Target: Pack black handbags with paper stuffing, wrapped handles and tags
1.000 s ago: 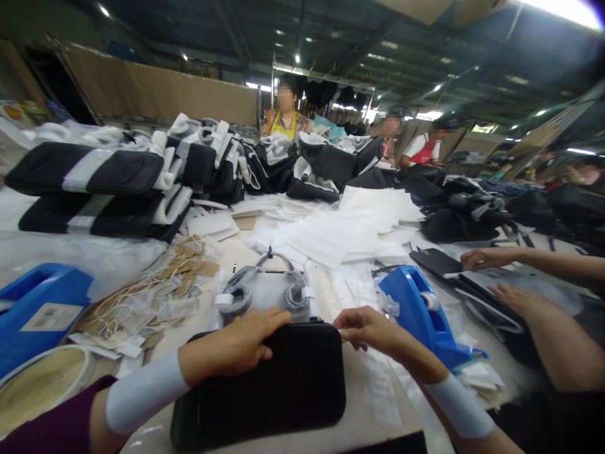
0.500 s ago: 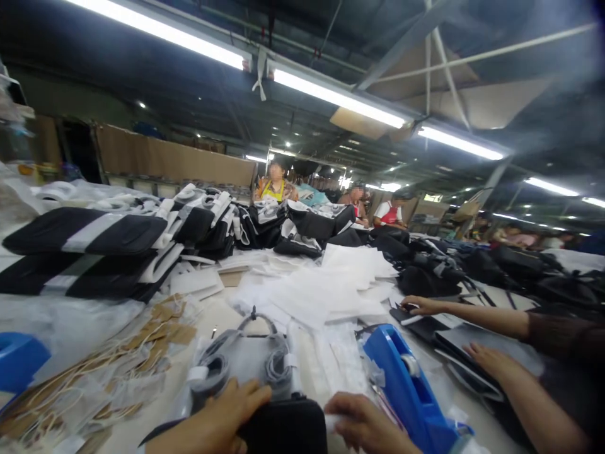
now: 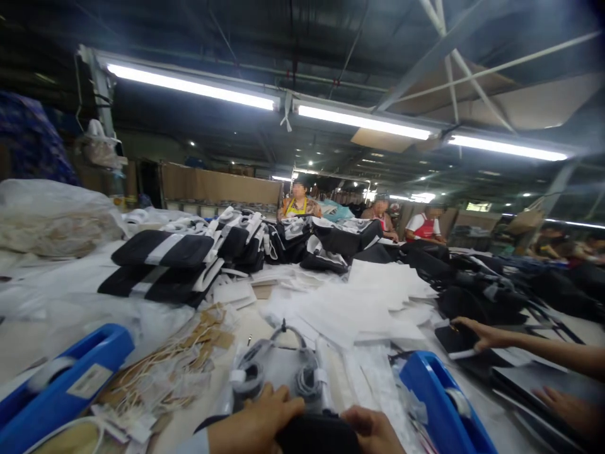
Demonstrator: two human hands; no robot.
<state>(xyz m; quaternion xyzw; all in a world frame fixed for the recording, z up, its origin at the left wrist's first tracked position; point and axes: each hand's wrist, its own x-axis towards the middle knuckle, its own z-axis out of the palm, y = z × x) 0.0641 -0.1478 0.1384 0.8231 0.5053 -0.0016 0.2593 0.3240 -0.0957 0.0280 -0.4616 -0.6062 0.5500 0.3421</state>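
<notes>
At the bottom centre, a black bag (image 3: 316,435) with rounded corners lies under my hands, its lower part cut off by the picture's edge. My left hand (image 3: 265,416) rests across its left part, fingers curled down onto it. Around its right edge, my right hand (image 3: 371,429) is closed, with the fingertips partly hidden. Just beyond stands a bag with a looped handle (image 3: 288,340), its coiled grey straps (image 3: 307,380) wrapped in white bands and clear plastic around it.
Blue tape dispensers stand at left (image 3: 94,372) and right (image 3: 444,403). Brown tags with white strings (image 3: 189,353), white sheets (image 3: 350,302) and stacked black bags (image 3: 163,249) cover the table. At right, a co-worker's hand (image 3: 477,331) handles black pieces. More people sit beyond.
The view has swung left, so everything sits further right and the left dispenser shows more fully. My right hand has moved in from beside the bag onto its right edge.
</notes>
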